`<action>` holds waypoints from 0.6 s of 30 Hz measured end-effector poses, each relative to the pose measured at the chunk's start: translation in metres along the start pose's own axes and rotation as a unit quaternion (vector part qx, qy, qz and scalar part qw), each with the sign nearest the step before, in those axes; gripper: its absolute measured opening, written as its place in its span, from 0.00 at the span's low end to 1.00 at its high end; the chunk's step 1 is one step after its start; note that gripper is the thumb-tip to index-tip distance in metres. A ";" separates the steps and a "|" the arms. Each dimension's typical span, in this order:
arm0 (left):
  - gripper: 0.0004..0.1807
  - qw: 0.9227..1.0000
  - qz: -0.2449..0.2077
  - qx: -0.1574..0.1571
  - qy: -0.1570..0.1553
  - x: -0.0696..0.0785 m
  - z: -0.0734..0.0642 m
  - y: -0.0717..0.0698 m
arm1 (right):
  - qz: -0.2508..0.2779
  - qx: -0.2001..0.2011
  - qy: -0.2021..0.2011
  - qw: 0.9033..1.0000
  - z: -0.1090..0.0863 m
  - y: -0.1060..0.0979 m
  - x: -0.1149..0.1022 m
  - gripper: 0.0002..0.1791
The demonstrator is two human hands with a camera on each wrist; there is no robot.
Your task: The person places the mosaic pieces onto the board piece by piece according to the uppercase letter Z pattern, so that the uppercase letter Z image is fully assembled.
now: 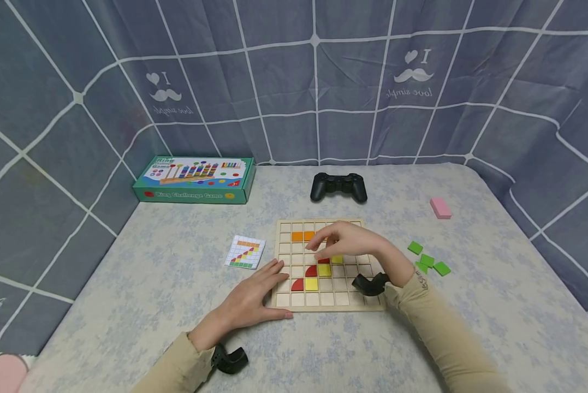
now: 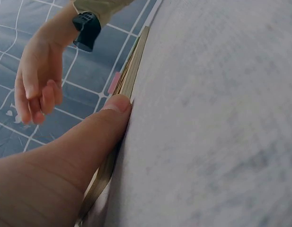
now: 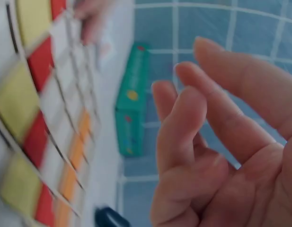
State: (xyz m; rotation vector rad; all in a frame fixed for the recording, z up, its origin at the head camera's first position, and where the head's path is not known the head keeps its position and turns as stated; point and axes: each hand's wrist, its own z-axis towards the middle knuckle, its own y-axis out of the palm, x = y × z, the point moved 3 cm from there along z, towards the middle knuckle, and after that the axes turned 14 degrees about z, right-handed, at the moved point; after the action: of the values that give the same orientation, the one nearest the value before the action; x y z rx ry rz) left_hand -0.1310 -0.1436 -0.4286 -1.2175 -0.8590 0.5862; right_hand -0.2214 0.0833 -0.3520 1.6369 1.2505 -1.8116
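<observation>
A wooden grid board [image 1: 330, 309] lies on the table, with orange tiles [image 1: 297, 236], red rounded tiles [image 1: 297, 284] and yellow tiles [image 1: 312, 284] in its cells. My left hand [image 1: 248, 301] rests at the board's near left corner, fingers spread fairly straight along the left side. Its thumb [image 2: 103, 125] presses the board's near edge. Above the board hovers my right hand [image 1: 350, 240], covering some cells. In the right wrist view its fingers [image 3: 221, 99] are loosely bent and nothing sits between them. Left of the board lies a pattern card [image 1: 245, 252].
Several green tiles [image 1: 427, 260] lie right of the board, close to my right wrist. A pink block [image 1: 440, 208] is farther right. Behind the board are a black game controller [image 1: 339, 187] and, to the left, a green game box [image 1: 190, 196]. A grid-patterned curtain [image 1: 294, 82] surrounds the table.
</observation>
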 end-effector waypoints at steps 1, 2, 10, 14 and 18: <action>0.45 1.000 0.000 -0.001 -0.001 0.000 0.000 0.000 | 0.012 0.005 -0.006 1.000 -0.006 -0.006 -0.002 0.16; 0.45 1.000 -0.001 -0.002 -0.001 0.000 0.000 0.000 | 0.021 0.014 -0.009 1.000 -0.012 -0.012 -0.005 0.16; 0.46 1.000 0.000 0.000 0.001 0.000 0.000 -0.001 | 0.072 0.107 -0.040 0.991 -0.065 -0.054 -0.008 0.12; 0.46 1.000 0.002 -0.001 0.000 0.000 0.000 0.000 | 0.097 0.148 -0.079 0.981 -0.090 -0.069 -0.002 0.11; 0.45 1.000 0.002 -0.002 -0.001 0.000 0.000 0.001 | 0.099 0.192 -0.074 0.974 -0.113 -0.079 0.006 0.13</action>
State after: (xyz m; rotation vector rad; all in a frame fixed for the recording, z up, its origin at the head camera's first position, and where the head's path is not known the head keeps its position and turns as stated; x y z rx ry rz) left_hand -0.1311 -0.1437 -0.4292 -1.2217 -0.8598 0.5885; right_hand -0.2188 0.2178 -0.3203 1.7075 0.6740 -2.0940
